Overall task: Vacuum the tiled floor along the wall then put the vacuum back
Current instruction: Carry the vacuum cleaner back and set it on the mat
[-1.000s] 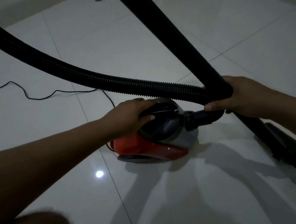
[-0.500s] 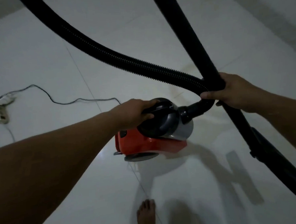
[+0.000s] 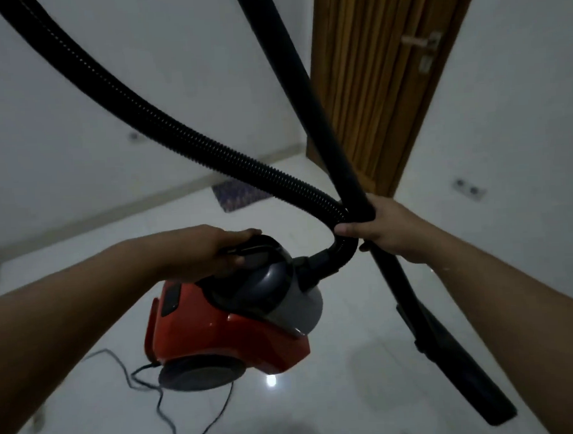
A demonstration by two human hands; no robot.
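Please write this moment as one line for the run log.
phase: carrying vacuum | left hand: grips vacuum handle | right hand: holds wand and hose | cord: trails on floor

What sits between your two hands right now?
In the head view, the hose elbow runs between the left hand on the vacuum's handle and the right hand gripping wand and hose.

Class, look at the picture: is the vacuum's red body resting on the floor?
No: the left hand holds the vacuum body by its top handle, lifted clear above the tiled floor.
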